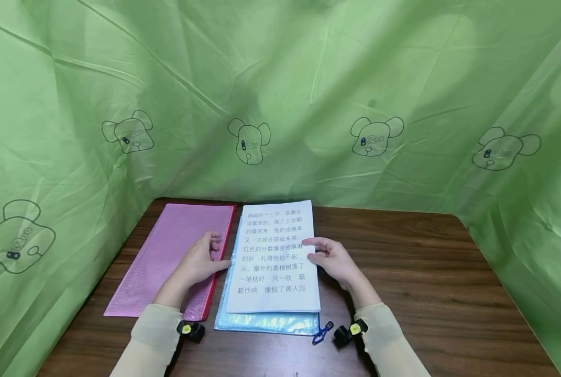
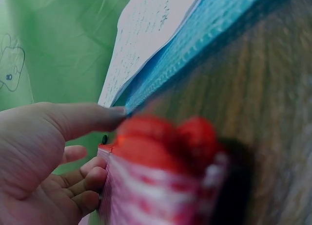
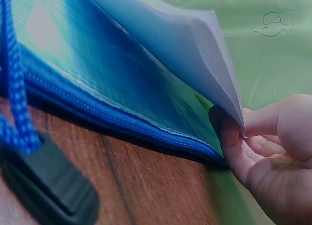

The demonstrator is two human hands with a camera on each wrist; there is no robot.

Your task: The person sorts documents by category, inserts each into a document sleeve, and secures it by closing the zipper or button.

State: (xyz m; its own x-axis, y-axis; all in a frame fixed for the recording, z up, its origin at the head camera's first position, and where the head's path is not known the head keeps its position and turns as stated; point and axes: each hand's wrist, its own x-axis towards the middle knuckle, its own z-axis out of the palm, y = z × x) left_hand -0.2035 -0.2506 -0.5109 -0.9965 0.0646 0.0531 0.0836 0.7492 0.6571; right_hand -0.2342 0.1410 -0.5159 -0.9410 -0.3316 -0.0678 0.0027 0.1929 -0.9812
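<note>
White printed sheets of paper lie on a blue zippered file bag. My right hand pinches the right edge of the sheets between thumb and fingers; in the right wrist view that edge of the paper is lifted off the bag's blue zipper side. My left hand is over a pink zippered file bag. Its thumb reaches across to the left edge of the blue bag, and its other fingers are loosely bent near the pink bag's red edge.
The brown wooden table extends to the right. A blue cord with a dark pull lies at the blue bag's lower right corner. A green curtain with mouse-like drawings surrounds the table's back and sides.
</note>
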